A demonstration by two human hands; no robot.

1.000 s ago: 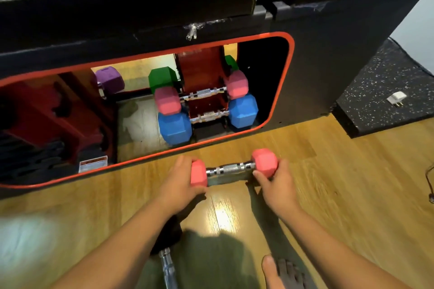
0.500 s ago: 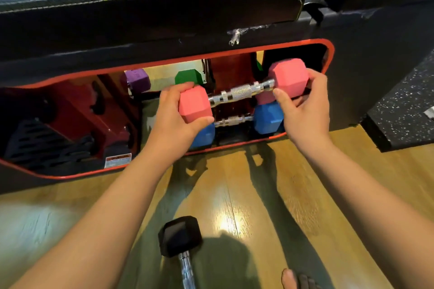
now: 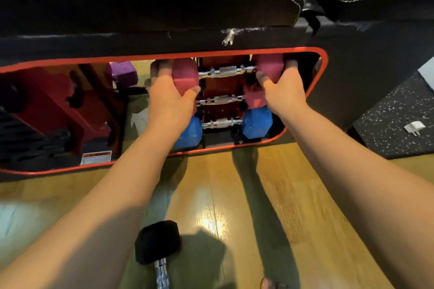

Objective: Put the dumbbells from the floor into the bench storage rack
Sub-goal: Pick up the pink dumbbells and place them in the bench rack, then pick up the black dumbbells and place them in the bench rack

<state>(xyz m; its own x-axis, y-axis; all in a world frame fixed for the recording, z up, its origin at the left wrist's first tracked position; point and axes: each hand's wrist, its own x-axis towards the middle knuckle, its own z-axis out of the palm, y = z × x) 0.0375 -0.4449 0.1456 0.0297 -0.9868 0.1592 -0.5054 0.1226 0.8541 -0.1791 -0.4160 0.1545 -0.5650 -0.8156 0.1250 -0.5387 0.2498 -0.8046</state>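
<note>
A pink dumbbell (image 3: 226, 71) with a chrome handle is inside the bench's red-rimmed opening (image 3: 325, 70), at the top of the red storage rack (image 3: 220, 88). My left hand (image 3: 170, 95) grips its left head and my right hand (image 3: 283, 87) grips its right head. Below it in the rack lie a second pink dumbbell (image 3: 220, 99) and a blue dumbbell (image 3: 256, 122). A black dumbbell (image 3: 157, 241) lies on the wooden floor between my arms.
A purple dumbbell (image 3: 123, 74) sits further back in the bench. The black padded seat (image 3: 150, 0) overhangs the opening. A speckled black mat (image 3: 389, 124) with a white plug (image 3: 414, 127) lies to the right. My toes (image 3: 270, 285) show at the bottom edge.
Both hands lifted the pink dumbbell off the floor, carried it up and forward, and now hold it inside the opening at the rack's top level.
</note>
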